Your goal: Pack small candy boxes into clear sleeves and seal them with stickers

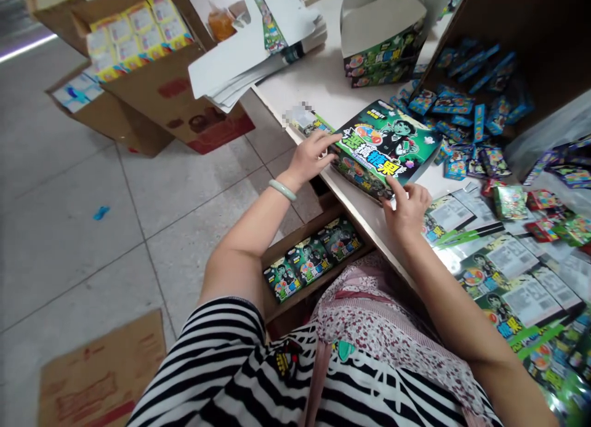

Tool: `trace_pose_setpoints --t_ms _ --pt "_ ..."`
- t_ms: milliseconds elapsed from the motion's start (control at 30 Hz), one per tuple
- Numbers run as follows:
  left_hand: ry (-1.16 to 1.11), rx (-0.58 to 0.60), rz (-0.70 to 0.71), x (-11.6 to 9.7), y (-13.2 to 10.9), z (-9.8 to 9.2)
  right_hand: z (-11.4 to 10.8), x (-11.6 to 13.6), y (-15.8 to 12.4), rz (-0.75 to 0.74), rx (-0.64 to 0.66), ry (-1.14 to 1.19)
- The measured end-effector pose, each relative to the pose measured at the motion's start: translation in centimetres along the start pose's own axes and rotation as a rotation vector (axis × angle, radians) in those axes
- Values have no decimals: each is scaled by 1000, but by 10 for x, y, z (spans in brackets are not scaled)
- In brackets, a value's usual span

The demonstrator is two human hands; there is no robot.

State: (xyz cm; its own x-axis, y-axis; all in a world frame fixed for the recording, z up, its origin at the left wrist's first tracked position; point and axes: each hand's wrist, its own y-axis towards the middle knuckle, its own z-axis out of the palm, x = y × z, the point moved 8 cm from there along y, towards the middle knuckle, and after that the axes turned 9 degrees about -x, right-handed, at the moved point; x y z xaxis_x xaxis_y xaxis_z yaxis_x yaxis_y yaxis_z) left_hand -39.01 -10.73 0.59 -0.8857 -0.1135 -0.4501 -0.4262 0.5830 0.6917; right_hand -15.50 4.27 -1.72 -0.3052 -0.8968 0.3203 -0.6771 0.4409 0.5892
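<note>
A green and black candy box with a cartoon figure on its lid sits on the table near the front edge. My left hand grips its left end, fingertips on the lid's edge and thumb against the side. At the near right corner, my right hand pinches the box between thumb and fingers. The lid looks closed. Below the table edge, an open carton holds several similar green boxes.
Loose blue candy packs are heaped at the right, by a large carton. Flat printed packaging covers the near right table. Stacked open boxes and white card sheets lie farther back. Filled cartons stand on the floor.
</note>
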Motion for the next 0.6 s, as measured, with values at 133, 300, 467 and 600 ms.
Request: trace_pose_setpoints --t_ms 133,300,467,600 --pt "24 -25 32 3 -15 9 0 -1 -4 1 -41 32" --pt "36 -44 81 4 -21 12 -4 -5 -9 4 -95 113" --pt "44 -9 88 1 -17 14 -5 -13 -7 32 -52 203" --pt "-10 21 67 -3 -17 13 -2 -16 -10 89 -8 244"
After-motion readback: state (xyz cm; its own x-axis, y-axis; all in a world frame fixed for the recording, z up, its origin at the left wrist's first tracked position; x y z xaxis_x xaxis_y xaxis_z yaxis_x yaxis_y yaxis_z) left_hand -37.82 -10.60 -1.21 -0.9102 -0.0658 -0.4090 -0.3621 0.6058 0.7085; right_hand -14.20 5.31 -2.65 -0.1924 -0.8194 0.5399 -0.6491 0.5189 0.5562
